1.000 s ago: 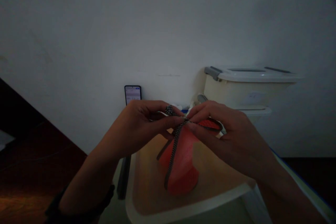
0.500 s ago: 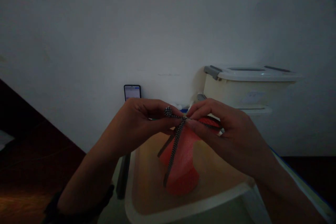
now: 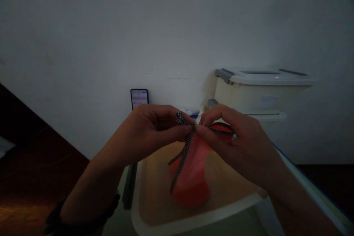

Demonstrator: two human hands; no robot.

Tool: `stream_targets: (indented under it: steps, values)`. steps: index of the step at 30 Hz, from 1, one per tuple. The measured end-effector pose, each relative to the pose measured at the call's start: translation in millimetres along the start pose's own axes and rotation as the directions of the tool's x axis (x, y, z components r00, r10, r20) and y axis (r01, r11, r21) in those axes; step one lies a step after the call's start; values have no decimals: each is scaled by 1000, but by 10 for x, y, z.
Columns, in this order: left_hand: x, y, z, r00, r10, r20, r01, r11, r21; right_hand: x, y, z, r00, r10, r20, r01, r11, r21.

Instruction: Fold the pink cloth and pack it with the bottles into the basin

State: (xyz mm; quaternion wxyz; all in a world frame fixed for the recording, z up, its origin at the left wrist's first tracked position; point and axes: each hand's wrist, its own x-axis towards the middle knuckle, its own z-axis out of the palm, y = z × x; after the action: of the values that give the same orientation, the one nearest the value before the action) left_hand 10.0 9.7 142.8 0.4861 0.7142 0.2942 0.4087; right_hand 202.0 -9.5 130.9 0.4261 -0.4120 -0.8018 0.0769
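Observation:
My left hand (image 3: 149, 127) is closed, thumb and fingers pinching a black-and-white checkered ribbon (image 3: 182, 162). A small loop of this ribbon stands up beside the left fingers, and two tails hang down toward me. Fingertips of my right hand (image 3: 238, 134) pinch the same ribbon close by, where its strands cross; another stretch of it runs under the right palm. Below and behind the hands is a red-pink piece (image 3: 193, 180) with a narrow middle and a rounded near end. Its exact kind does not show, and the hands hide its far part.
A tan surface with a white raised rim (image 3: 199, 223) lies beneath the red-pink piece. A phone (image 3: 139, 97) leans upright against the wall behind. Pale lidded storage boxes (image 3: 249, 97) are stacked at the right.
Both hands keep their pinch with only slight shifts. The ribbon loop has tilted a little to the right, and the near ribbon tail has swung slightly left.

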Motion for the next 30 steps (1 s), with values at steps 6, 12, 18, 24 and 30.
stream_targets:
  steps: [6, 12, 18, 24, 30]
  values:
    - [-29, 1, 20, 999, 26, 34, -30, 991, 134, -12, -18, -3, 999, -46, 12, 46, 998, 31]
    - [-45, 46, -84, 976, 194, -95, -152, 930, 334, 23, 61, -138, 974, -93, 208, 95, 995, -2]
    - [-89, 80, -251, 941, 229, -249, -130, 925, 357, 42, 174, -318, 972, -166, 164, 184, 978, -102]
    - [-99, 68, -240, 945, 264, -195, -166, 896, 412, 39, 120, -376, 970, -235, 66, 242, 961, -133]
    - [-70, 26, -292, 955, 266, -129, -178, 867, 465, 14, 129, -354, 972, -222, -74, 208, 965, -163]
